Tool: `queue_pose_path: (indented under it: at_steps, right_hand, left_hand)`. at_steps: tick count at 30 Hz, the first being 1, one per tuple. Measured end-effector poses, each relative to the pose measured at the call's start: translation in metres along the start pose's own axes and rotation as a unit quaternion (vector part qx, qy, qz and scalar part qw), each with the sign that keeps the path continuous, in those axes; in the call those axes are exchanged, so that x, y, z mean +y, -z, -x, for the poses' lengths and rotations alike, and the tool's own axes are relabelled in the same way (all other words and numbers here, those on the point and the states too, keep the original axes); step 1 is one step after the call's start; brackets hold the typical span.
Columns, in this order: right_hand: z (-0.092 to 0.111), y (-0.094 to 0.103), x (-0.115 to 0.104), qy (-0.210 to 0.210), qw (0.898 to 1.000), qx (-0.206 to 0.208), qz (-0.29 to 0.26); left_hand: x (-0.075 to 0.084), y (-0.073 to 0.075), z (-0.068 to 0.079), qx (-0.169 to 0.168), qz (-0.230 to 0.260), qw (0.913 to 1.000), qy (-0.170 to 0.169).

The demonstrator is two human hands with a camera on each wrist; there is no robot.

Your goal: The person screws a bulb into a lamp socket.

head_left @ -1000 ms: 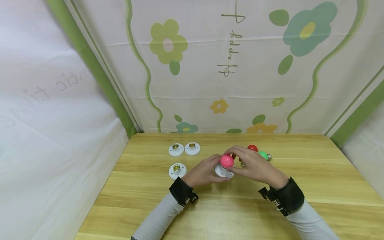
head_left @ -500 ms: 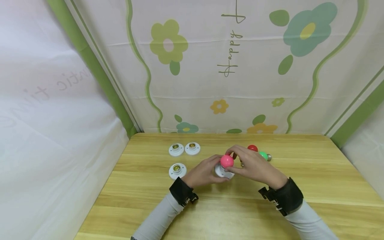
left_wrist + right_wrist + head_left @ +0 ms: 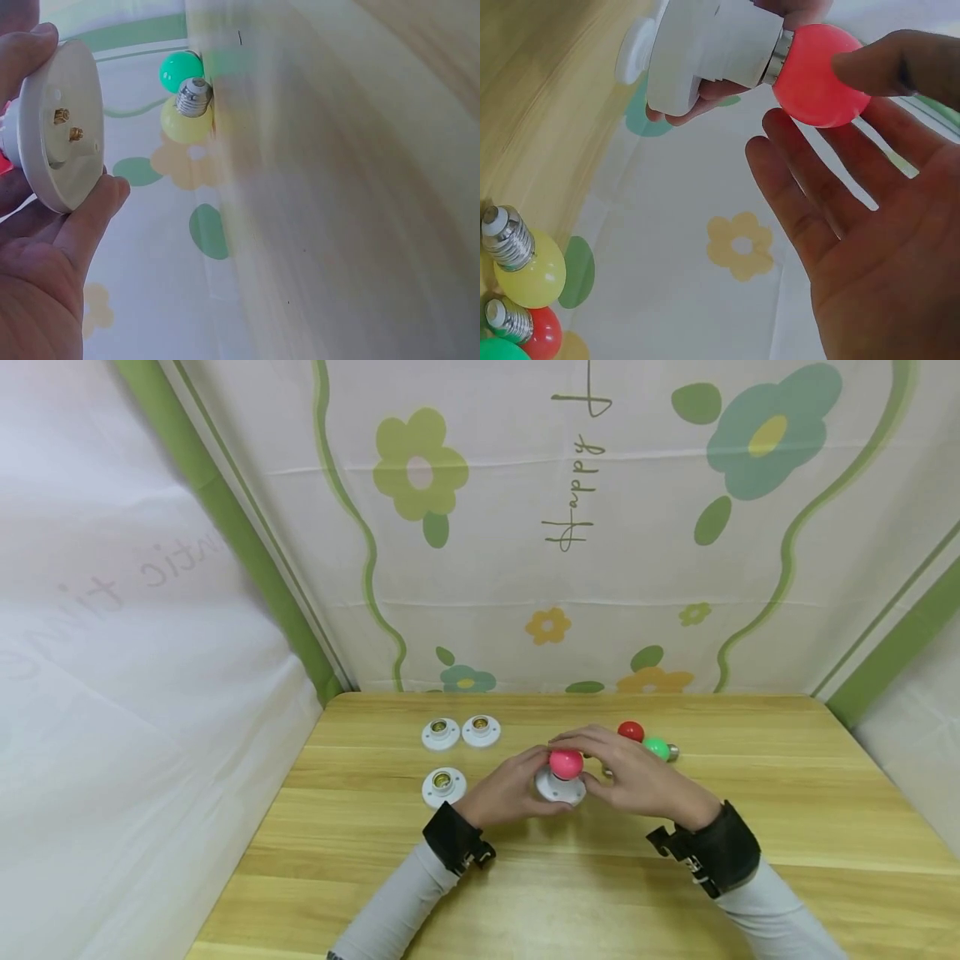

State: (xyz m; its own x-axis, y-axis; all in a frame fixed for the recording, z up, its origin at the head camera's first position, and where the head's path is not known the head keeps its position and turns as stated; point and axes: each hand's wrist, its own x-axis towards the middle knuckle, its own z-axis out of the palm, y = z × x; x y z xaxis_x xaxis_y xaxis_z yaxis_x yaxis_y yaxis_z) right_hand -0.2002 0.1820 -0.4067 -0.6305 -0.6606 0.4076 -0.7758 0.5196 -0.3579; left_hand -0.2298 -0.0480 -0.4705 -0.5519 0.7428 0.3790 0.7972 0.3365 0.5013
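In the head view my left hand grips a round white lamp holder by its base. The left wrist view shows fingers and thumb on the rim, and brass screws on the exposed underside of this lamp holder. A pink light bulb sits upright in the socket, with part of its metal cap still visible in the right wrist view. Around the bulb is my right hand, its fingers nearly straight and spread, the thumb overlapping the glass in the right wrist view.
Three white lamp holders without bulbs stand on the wooden table: two at the back and one nearer. Right of my hands lie a red bulb, a green bulb and a yellow bulb. A floral curtain hangs behind.
My right fingers have straightened and reached left over the pink bulb, while the thumb has drawn back to the right. The left hand and lamp holder stay in place.
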Motion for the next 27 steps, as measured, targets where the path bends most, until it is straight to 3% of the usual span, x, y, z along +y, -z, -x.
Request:
queue_pose_path:
  at_steps: [14,27]
  right_hand:
    - [-0.0016,-0.0002,0.0010,-0.003,0.999,0.023,0.034]
    - [-0.0016,-0.0025,-0.0027,-0.037,0.996,0.032,0.075]
  left_hand:
    - [0.0018,-0.0007,-0.0007,-0.001,0.000,0.9998,0.018]
    - [0.0029,-0.0017,-0.0003,-0.007,-0.001,0.9997,0.024]
